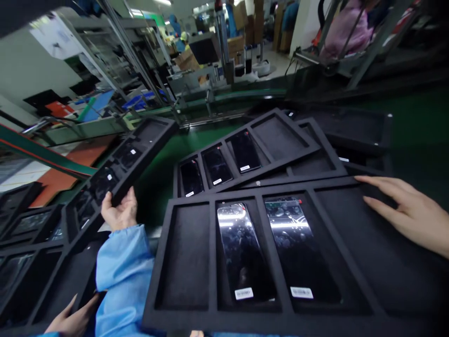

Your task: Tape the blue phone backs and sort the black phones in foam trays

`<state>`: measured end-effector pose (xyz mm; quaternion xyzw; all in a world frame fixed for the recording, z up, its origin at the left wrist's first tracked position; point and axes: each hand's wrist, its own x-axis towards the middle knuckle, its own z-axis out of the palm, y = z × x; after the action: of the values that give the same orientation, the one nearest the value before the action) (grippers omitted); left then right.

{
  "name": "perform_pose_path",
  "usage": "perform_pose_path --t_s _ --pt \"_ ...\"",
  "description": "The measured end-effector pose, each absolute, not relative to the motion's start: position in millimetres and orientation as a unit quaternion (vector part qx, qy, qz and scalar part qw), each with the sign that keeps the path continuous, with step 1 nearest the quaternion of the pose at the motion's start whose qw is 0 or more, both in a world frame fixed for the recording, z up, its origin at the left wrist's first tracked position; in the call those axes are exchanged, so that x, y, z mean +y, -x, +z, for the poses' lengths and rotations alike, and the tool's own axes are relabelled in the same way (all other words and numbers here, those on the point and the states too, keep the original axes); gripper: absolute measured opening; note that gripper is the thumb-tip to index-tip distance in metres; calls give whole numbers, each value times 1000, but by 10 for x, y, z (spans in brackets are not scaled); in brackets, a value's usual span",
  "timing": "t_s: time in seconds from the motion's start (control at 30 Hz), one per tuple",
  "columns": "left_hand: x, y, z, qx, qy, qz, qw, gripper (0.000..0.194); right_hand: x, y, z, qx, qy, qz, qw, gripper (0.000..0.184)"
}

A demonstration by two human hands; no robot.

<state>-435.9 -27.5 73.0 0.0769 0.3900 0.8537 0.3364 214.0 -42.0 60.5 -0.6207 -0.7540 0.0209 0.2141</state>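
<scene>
A black foam tray [212, 255] lies tilted across the front of the head view, with two glossy phone screens [245, 252] [303, 248] in its middle compartments. Each screen carries a white barcode label and a red tab. Along the tray's right part my right hand [410, 210] grips, fingers reaching left over the far rim. Of my left hand [196, 333] only a fingertip shows, against the near edge; the rest is cut off. At the left, a co-worker's blue-sleeved hand [121, 210] holds another long black tray [154, 145] by its edge.
Behind, more trays [280, 131] with phone screens lie overlapped on a green belt [206, 135]. Several trays [52, 252] are stacked at lower left, touched by another co-worker hand [75, 316]. Metal frames [122, 42] and cardboard boxes [242, 28] stand beyond.
</scene>
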Motion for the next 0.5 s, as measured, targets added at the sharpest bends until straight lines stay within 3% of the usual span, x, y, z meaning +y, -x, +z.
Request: perform_pose_path --t_s 0.1,0.17,0.3,0.37,0.43,0.5 --pt "-405 4149 876 365 -75 859 351 14 -341 -2119 701 -768 598 -46 223 57" --pt "-477 3990 1028 359 -79 853 369 17 -284 -1976 908 -755 601 -14 264 59" --pt "-637 3554 1412 360 -110 833 406 16 -199 -1405 1504 -652 521 345 430 62" --pt "-755 3282 1578 368 -138 819 418 12 -179 -1097 1756 -594 424 507 458 67" --pt "-906 3009 1679 388 -149 801 431 11 -185 -875 1915 -548 375 597 450 71" --pt "-1085 2761 1698 418 -134 776 453 13 -227 -795 1971 -521 411 591 459 66"
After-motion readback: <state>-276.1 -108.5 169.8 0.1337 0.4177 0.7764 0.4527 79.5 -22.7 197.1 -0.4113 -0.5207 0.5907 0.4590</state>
